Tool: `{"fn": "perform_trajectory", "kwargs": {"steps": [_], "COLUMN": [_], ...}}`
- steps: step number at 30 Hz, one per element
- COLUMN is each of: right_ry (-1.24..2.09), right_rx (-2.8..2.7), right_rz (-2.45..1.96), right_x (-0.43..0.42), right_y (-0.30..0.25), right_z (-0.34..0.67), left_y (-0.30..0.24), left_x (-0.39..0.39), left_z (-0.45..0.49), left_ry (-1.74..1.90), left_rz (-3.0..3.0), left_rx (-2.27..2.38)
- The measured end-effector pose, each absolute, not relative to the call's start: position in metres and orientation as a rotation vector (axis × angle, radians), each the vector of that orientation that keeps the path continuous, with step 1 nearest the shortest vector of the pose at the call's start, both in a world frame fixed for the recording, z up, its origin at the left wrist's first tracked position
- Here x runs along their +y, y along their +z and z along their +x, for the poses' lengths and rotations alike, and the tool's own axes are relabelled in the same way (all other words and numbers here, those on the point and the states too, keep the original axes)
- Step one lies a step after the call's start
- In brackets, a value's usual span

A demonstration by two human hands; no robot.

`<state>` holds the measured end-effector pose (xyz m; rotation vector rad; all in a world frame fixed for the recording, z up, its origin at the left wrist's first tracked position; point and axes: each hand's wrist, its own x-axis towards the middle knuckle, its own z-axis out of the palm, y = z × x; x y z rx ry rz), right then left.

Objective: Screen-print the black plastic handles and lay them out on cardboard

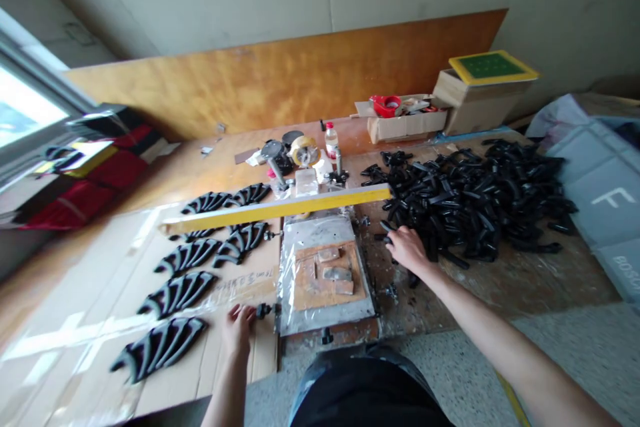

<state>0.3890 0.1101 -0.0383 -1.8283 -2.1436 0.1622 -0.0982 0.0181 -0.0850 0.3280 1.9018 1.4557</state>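
Note:
My right hand (407, 248) is closed around a black curved plastic piece (388, 226) at the near left edge of a large heap of similar pieces (465, 200). My left hand (240, 325) rests low over the cardboard, fingers loosely bent and nothing visible in them. Just right of its fingertips is a black knob (263, 310) on the side of a plastic-covered plate (325, 230). Left of that hand, black curved pieces lie side by side in neat groups, the nearest group (159, 349) at the front and another group (177, 294) behind it.
A yellow bar (280, 208) spans above the plate. Behind it stand a tape roll (305, 151) and a bottle (331, 141). An open carton (407, 127) holds a red tape dispenser (386, 105). A grey crate (600, 193) borders the right side; cardboard (75, 280) covers the left.

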Motion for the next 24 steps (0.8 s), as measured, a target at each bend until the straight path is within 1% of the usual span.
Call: {"fn": "perform_trajectory", "kwargs": {"steps": [1,3,5,7,8,10,12,17,21,24], "right_ry": [0.189,0.380,0.631,0.794,0.822,0.804,0.694,0.299,0.243,0.251], "right_rx": [-1.978,-1.664,-1.507,-1.554,-1.628,-1.818,-2.008,-2.394,-2.482,-2.490], "right_rz": [-1.929,-1.974,-1.822,-1.586,-1.476,-1.305,-1.237,-1.339,-1.346,-1.233], "right_x": [0.110,0.108,0.103,0.094,0.089,0.080,0.074,0.071,0.071,0.072], "right_y": [-0.030,-0.016,-0.009,-0.008,-0.010,-0.018,-0.026,-0.030,-0.018,-0.015], "right_z": [0.394,0.395,0.378,0.342,0.320,0.276,0.242,0.220,0.221,0.208], "left_y": [-0.084,-0.085,-0.086,-0.082,-0.078,-0.065,-0.047,0.008,0.065,0.106], "left_x": [0.017,0.014,0.012,0.015,0.019,0.030,0.044,0.074,0.097,0.116], "left_z": [-0.100,-0.106,-0.111,-0.113,-0.112,-0.106,-0.096,-0.064,-0.038,-0.021], "left_ry": [1.469,1.489,1.520,1.544,1.549,1.557,1.579,1.647,1.738,1.815], "left_rz": [0.334,0.359,0.396,0.447,0.473,0.543,0.640,0.838,1.006,1.111], "left_rx": [1.889,1.884,1.885,1.878,1.869,1.833,1.776,1.630,1.466,1.315]}}
